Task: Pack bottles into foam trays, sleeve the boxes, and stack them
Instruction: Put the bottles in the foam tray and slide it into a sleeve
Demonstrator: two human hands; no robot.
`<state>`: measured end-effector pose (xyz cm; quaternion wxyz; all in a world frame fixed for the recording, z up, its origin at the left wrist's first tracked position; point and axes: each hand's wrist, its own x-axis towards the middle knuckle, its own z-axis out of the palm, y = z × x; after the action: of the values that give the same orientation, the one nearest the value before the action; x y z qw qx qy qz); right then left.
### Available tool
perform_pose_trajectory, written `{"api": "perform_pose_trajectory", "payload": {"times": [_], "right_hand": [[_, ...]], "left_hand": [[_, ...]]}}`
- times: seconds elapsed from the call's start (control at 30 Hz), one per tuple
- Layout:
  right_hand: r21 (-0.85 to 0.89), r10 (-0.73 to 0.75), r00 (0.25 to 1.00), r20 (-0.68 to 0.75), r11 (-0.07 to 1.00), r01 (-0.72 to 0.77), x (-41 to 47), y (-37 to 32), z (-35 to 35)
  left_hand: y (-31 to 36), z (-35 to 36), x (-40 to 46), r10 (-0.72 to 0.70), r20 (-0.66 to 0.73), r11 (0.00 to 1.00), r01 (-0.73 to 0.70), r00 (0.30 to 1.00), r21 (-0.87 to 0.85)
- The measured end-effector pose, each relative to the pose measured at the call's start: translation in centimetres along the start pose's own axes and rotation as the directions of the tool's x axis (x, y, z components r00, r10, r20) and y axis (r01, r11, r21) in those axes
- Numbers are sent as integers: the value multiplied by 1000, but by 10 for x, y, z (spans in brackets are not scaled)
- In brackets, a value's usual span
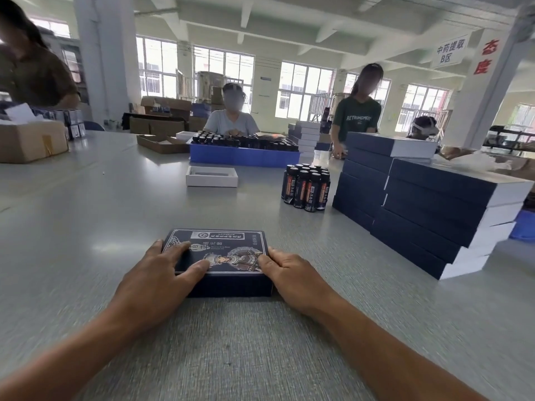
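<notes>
From my seat, I have the left hand (162, 273) lying flat across the left end of the dark navy rectangular cardboard box with the printed warrior figure (220, 256), fingers (176, 250) spread over its lid and thumb on the top face. That box rests on the grey worktop (86, 227) at six o'clock, close in, with its long axis running nine to three. My right hand (289, 270) presses against the right end, its fingers curled round that edge, so the box is clamped between both palms. The sleeve looks fully on. An open white tray with a grey foam insert (212, 176) waits at twelve o'clock. A cluster of small dark bottles with orange labels (307, 186) stands at one o'clock. The stack of navy-sleeved white boxes (434, 209) rises at two o'clock, so I judge the right hand nearer for carrying this one over.
</notes>
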<state>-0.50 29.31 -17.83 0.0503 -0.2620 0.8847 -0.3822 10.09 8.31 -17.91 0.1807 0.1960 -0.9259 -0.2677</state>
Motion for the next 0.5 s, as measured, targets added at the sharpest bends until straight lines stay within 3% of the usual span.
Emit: {"api": "perform_pose_trajectory", "payload": {"times": [0.17,0.5], "right_hand": [[177,26,999,28,984,-30,-1,-1,-6],[53,11,999,-38,999,-9,-4,-4,-2]], "left_hand": [[-1,1,0,-9,8,1000,9,1000,25],[4,2,-2,1,-19,998,-3,1000,-63]]}}
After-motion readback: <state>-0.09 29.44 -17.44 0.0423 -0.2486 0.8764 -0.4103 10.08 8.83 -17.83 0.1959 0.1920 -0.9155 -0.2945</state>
